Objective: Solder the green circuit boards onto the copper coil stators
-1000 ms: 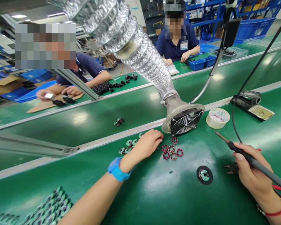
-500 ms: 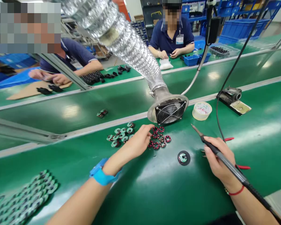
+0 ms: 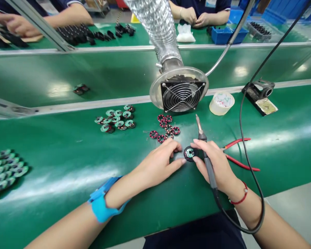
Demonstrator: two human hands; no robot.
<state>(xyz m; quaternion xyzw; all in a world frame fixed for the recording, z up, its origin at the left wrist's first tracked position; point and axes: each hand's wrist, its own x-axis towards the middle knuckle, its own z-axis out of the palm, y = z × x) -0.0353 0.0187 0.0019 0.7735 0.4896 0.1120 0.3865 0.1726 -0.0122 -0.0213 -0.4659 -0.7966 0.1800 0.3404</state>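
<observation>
A small green ring-shaped circuit board point(image 3: 189, 152) sits on a round black disc point(image 3: 187, 159) on the green bench between my hands. My left hand point(image 3: 158, 162) is at the disc's left side, thumb tip at its edge, fingers bent with a gap to the thumb. Nothing shows between them. In my right hand point(image 3: 217, 164) is a soldering iron point(image 3: 209, 169), tip pointing away from me. That hand's thumb and forefinger reach the disc's right side. Beyond my left fingers lie several red-and-black wound ring coils point(image 3: 168, 128).
A fume extractor fan point(image 3: 182, 97) hangs low ahead. Right of it are a tape roll point(image 3: 222, 103) and an iron stand point(image 3: 260, 97). Red-handled pliers point(image 3: 242, 162) lie beside my right hand. Green-topped coils point(image 3: 116, 119) are left, more boards point(image 3: 6, 171) farther left. Co-workers' hands point(image 3: 194, 17) work opposite.
My left hand has come back from the coils to the disc. My right hand, with the soldering iron, has moved left to the disc. The view has tilted down.
</observation>
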